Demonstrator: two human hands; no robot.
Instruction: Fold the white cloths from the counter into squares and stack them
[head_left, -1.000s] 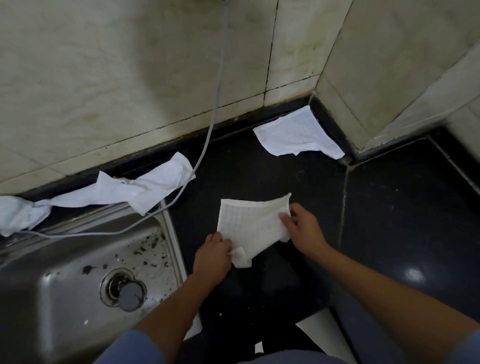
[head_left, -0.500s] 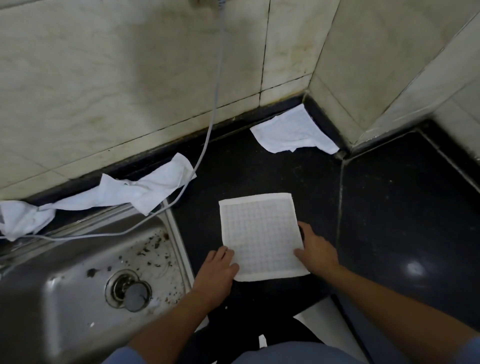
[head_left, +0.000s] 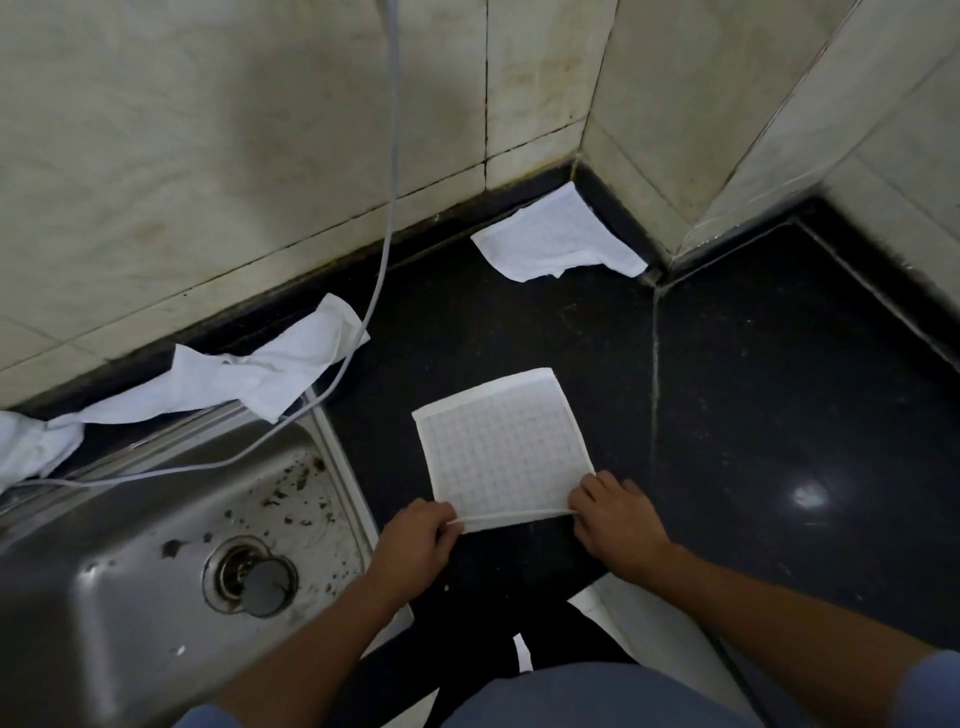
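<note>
A white grid-patterned cloth (head_left: 501, 449) lies spread flat as a square on the black counter (head_left: 769, 405). My left hand (head_left: 415, 540) pinches its near left corner and my right hand (head_left: 613, 519) pinches its near right corner, lifting the near edge slightly. A second white cloth (head_left: 550, 236) lies loosely folded in the back corner against the wall. A third, crumpled white cloth (head_left: 249, 376) stretches along the back ledge behind the sink, and another bunched cloth (head_left: 31, 447) sits at the far left.
A steel sink (head_left: 130, 571) with a drain plug (head_left: 262, 579) and dark crumbs is at the left. A grey cable (head_left: 389, 171) hangs down the tiled wall and runs over the crumpled cloth. The counter's front edge is near my body.
The cloth went from being held up crumpled to lying flat on the counter. My hands then slid to its near corners and now pinch the near edge.
</note>
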